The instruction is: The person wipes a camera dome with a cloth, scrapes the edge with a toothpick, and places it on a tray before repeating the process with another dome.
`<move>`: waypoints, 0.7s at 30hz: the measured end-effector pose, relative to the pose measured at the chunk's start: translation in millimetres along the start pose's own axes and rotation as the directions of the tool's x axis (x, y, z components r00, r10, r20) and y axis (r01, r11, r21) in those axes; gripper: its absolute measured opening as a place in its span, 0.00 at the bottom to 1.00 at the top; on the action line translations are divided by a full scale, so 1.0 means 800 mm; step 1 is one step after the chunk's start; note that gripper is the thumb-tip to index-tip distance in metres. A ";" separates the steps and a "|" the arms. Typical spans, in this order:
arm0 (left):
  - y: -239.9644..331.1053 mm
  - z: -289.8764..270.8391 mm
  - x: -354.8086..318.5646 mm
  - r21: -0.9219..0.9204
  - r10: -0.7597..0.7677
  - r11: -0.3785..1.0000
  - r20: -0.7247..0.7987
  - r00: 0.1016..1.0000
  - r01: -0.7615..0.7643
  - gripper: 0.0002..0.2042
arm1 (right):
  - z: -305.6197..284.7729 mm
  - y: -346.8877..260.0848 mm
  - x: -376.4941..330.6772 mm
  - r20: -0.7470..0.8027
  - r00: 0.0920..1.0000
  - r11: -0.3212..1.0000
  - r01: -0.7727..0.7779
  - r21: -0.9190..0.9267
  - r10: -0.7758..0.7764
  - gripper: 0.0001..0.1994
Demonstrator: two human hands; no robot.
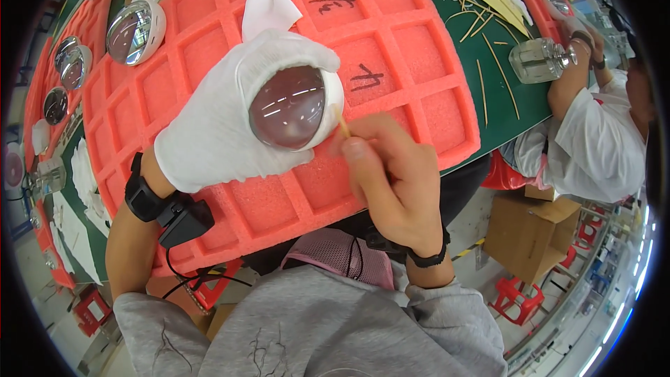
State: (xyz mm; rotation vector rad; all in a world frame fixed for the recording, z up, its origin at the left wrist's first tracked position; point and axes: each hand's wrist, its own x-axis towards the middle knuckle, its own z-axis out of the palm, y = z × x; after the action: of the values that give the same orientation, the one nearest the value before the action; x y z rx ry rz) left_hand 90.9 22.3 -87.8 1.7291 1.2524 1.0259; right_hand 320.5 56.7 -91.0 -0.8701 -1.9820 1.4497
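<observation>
A green tabletop [502, 91] carried a large orange foam tray [412, 49] divided into square compartments, which covered most of its near half. A second orange tray [84, 28] lay along the left edge, holding several finished domed lenses [135, 30] in white rims. At the far right corner, another person's hand [583, 35] rested by a clear glass jar [536, 61], with thin wooden sticks [492, 49] scattered beside it.

Over the middle of the large tray, the left hand [216, 126], in a white cloth glove, was closed around a domed lens in a white rim [289, 108], the dome facing up. A white cloth [267, 3] lay just behind the glove.

The bare right hand [391, 174] was pinched shut on a thin wooden stick [343, 124], whose tip touched the right edge of the lens rim.
</observation>
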 end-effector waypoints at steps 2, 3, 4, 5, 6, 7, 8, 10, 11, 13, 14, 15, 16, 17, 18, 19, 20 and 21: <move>0.008 -0.001 0.003 0.003 -0.071 0.997 0.014 0.997 0.071 0.37 | -0.001 0.001 -0.002 -0.061 0.998 0.999 -0.007 0.042 0.010 0.05; 0.009 0.000 0.002 0.003 -0.066 0.998 0.009 0.998 0.066 0.37 | 0.002 0.003 -0.005 -0.119 0.993 0.998 0.010 0.058 -0.003 0.06; 0.010 0.001 0.002 -0.005 -0.079 0.997 -0.001 0.997 0.079 0.36 | 0.004 0.002 -0.006 -0.177 0.984 0.997 0.027 0.072 -0.014 0.06; 0.011 0.002 0.001 -0.013 -0.091 0.996 -0.010 0.996 0.091 0.36 | 0.006 -0.001 -0.007 -0.176 0.984 0.997 0.031 0.066 -0.019 0.06; 0.011 0.002 0.000 -0.020 -0.103 0.995 -0.020 0.994 0.102 0.35 | 0.009 -0.005 -0.006 -0.202 0.979 0.999 0.031 0.010 -0.028 0.07; 0.010 0.003 0.000 -0.020 -0.096 0.995 -0.026 0.995 0.095 0.35 | 0.013 -0.010 -0.005 -0.229 0.973 0.999 0.029 -0.046 -0.039 0.08; 0.008 0.005 -0.001 0.006 -0.086 0.996 -0.039 0.995 0.087 0.35 | 0.016 -0.013 -0.004 -0.255 0.966 0.995 0.026 -0.101 -0.051 0.10; 0.003 0.008 -0.002 0.053 -0.064 0.996 -0.068 0.996 0.067 0.34 | 0.021 -0.016 0.000 -0.286 0.956 0.989 0.021 -0.150 -0.063 0.10; 0.003 0.009 -0.002 0.051 -0.054 0.997 -0.073 0.996 0.058 0.34 | 0.023 -0.017 0.002 -0.318 0.946 0.982 0.009 -0.188 -0.070 0.09; 0.005 0.011 -0.002 0.256 0.053 0.966 -0.105 0.993 -0.024 0.34 | 0.023 -0.022 0.006 -0.343 0.935 0.971 0.009 -0.237 -0.092 0.09; 0.007 0.011 -0.003 0.357 0.106 0.932 -0.115 0.988 -0.059 0.33 | 0.023 -0.025 0.007 -0.356 0.930 0.969 0.003 -0.245 -0.093 0.08; 0.010 0.014 -0.006 0.355 0.113 0.933 -0.124 0.986 -0.063 0.33 | 0.025 -0.027 0.006 -0.368 0.925 0.968 -0.005 -0.252 -0.091 0.07; 0.014 0.017 -0.009 0.431 0.151 0.899 -0.145 0.978 -0.075 0.34 | 0.026 -0.029 0.006 -0.380 0.921 0.966 -0.013 -0.258 -0.089 0.06; 0.018 0.020 -0.011 0.506 0.188 0.859 -0.163 0.968 -0.082 0.35 | 0.026 -0.032 0.005 -0.373 0.923 0.964 -0.006 -0.267 -0.097 0.06; 0.021 0.023 -0.013 0.574 0.226 0.814 -0.177 0.958 -0.086 0.36 | 0.027 -0.035 0.002 -0.383 0.922 0.971 -0.042 -0.235 -0.053 0.05; 0.021 0.024 -0.013 0.570 0.231 0.817 -0.185 0.955 -0.087 0.36 | 0.027 -0.037 0.000 -0.390 0.921 0.976 -0.078 -0.203 -0.008 0.04; 0.022 0.025 -0.014 0.589 0.250 0.802 -0.182 0.951 -0.098 0.36 | 0.027 -0.040 -0.001 -0.396 0.918 0.979 -0.114 -0.170 0.038 0.03; 0.023 0.025 -0.016 0.611 0.267 0.785 -0.178 0.947 -0.106 0.37 | 0.026 -0.041 -0.002 -0.391 0.920 0.978 -0.109 -0.177 0.032 0.03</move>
State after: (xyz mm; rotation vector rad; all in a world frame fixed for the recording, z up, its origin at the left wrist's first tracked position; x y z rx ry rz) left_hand 113.4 3.4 -81.4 2.2937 1.7324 1.0633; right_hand 299.7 35.6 -65.8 -1.2222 -1.8224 1.0283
